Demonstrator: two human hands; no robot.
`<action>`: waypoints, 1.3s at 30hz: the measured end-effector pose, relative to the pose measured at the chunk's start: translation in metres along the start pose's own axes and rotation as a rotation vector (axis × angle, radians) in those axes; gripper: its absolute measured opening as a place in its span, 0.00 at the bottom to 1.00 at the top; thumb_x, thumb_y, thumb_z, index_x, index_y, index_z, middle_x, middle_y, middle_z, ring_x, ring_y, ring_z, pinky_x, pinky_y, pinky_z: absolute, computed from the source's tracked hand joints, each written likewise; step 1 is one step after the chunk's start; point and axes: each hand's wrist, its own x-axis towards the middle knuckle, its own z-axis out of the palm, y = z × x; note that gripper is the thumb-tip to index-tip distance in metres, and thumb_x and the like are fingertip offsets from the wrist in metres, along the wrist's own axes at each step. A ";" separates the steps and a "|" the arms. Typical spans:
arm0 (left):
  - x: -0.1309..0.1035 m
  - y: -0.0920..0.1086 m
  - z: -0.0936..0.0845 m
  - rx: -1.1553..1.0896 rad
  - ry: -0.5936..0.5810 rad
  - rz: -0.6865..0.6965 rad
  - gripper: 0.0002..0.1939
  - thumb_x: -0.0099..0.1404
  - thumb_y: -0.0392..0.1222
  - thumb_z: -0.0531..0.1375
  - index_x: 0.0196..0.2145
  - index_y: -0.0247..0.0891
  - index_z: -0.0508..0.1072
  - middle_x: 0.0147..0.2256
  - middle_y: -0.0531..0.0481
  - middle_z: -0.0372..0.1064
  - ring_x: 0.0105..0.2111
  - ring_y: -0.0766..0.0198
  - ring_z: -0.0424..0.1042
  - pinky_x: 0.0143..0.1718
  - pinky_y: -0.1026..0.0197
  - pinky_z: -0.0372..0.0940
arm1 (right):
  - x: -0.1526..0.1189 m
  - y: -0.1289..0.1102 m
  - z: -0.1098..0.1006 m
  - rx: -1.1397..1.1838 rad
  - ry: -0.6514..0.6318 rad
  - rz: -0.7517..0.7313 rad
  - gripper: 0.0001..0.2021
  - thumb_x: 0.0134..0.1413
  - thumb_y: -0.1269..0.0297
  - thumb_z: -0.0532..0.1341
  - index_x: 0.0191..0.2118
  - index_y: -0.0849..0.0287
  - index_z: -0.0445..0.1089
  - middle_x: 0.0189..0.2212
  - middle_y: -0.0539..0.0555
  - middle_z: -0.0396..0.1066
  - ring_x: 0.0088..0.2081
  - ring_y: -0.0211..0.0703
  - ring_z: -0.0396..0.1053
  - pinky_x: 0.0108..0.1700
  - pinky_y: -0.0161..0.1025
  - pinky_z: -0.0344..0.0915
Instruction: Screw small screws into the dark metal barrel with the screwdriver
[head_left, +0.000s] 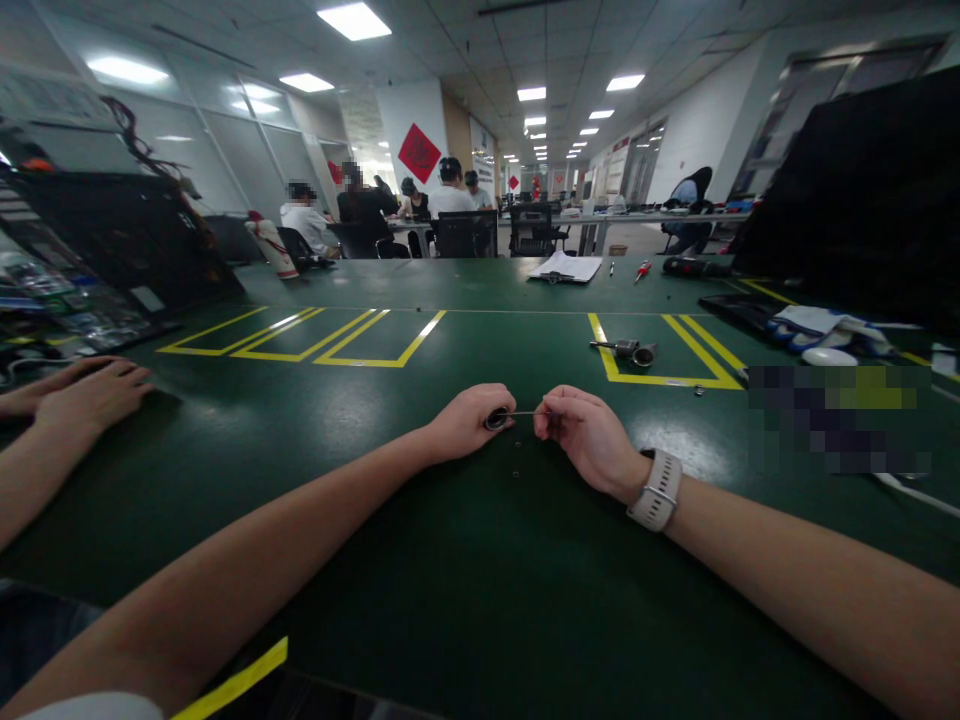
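Using the round metal part [496, 419] as my landmark, I see far to its left a co-worker's hands [94, 398] on the green surface [487, 560]. Beyond it to the left stands a white and red bottle [273, 247]; I can't see what is in it.

My left grip [469, 422] is closed on the round metal part, which has a dark middle; I can't tell whether anything is inside. A thin rod [525, 413] runs rightward from the part to the fingertips of my right grip [592, 440], which is closed on the rod's other end. Two small rings [517, 444] lie on the surface nearer me, just to the part's right.

Beyond and to the right of the part, a yellow tape outline [630, 379] frames a metal piece [626, 349] with a slim shaft and a round, hollow-looking end; its inside is too small to read. The clipboard [566, 266] with white sheets lies farther back. Well to the right of the part are a white rounded object [829, 357] and the white and blue gloves [825, 325].
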 end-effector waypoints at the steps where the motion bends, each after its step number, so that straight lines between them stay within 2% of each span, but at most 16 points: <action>1: 0.000 0.001 0.000 0.006 -0.004 0.000 0.04 0.61 0.37 0.54 0.28 0.36 0.63 0.28 0.52 0.61 0.28 0.66 0.63 0.30 0.64 0.57 | 0.000 0.000 0.000 -0.001 0.009 -0.008 0.05 0.42 0.68 0.60 0.20 0.59 0.65 0.16 0.48 0.65 0.21 0.36 0.61 0.28 0.36 0.55; 8: -0.001 0.002 -0.001 0.045 -0.020 0.017 0.03 0.59 0.33 0.53 0.28 0.36 0.64 0.28 0.52 0.61 0.28 0.66 0.62 0.31 0.63 0.57 | 0.001 0.001 -0.003 -0.058 0.068 -0.065 0.07 0.39 0.69 0.58 0.16 0.59 0.63 0.12 0.46 0.60 0.18 0.34 0.57 0.23 0.35 0.52; 13: -0.002 0.003 -0.001 0.073 -0.017 -0.021 0.04 0.61 0.37 0.53 0.29 0.36 0.64 0.29 0.51 0.62 0.29 0.65 0.63 0.32 0.63 0.58 | 0.002 0.004 -0.005 -0.117 0.138 -0.142 0.10 0.40 0.70 0.56 0.13 0.58 0.60 0.10 0.45 0.55 0.15 0.33 0.52 0.20 0.35 0.48; 19: -0.002 0.001 0.002 0.099 -0.015 -0.032 0.03 0.61 0.37 0.53 0.30 0.37 0.64 0.29 0.51 0.62 0.29 0.65 0.63 0.31 0.63 0.58 | 0.003 0.005 -0.006 -0.199 0.216 -0.207 0.14 0.44 0.67 0.57 0.12 0.58 0.58 0.10 0.44 0.52 0.13 0.31 0.49 0.17 0.33 0.44; 27: -0.003 0.006 -0.001 0.054 0.037 -0.087 0.05 0.59 0.40 0.56 0.30 0.37 0.63 0.28 0.53 0.62 0.27 0.67 0.62 0.29 0.64 0.57 | 0.003 0.005 -0.006 -0.275 0.231 -0.216 0.14 0.45 0.65 0.58 0.13 0.58 0.58 0.10 0.43 0.52 0.14 0.31 0.50 0.17 0.32 0.46; 34: -0.003 0.020 -0.003 -0.044 -0.021 -0.069 0.07 0.58 0.43 0.57 0.29 0.37 0.64 0.27 0.54 0.62 0.26 0.68 0.62 0.28 0.65 0.58 | 0.003 0.005 -0.005 -0.297 0.246 -0.199 0.14 0.45 0.66 0.58 0.13 0.58 0.59 0.10 0.44 0.53 0.14 0.31 0.51 0.16 0.32 0.46; 39: -0.003 0.021 0.000 -0.081 -0.075 -0.067 0.06 0.58 0.41 0.58 0.29 0.37 0.64 0.27 0.53 0.63 0.26 0.68 0.63 0.28 0.65 0.58 | 0.004 0.003 -0.004 -0.256 0.302 -0.195 0.14 0.42 0.66 0.58 0.12 0.58 0.57 0.09 0.43 0.50 0.12 0.30 0.49 0.15 0.32 0.43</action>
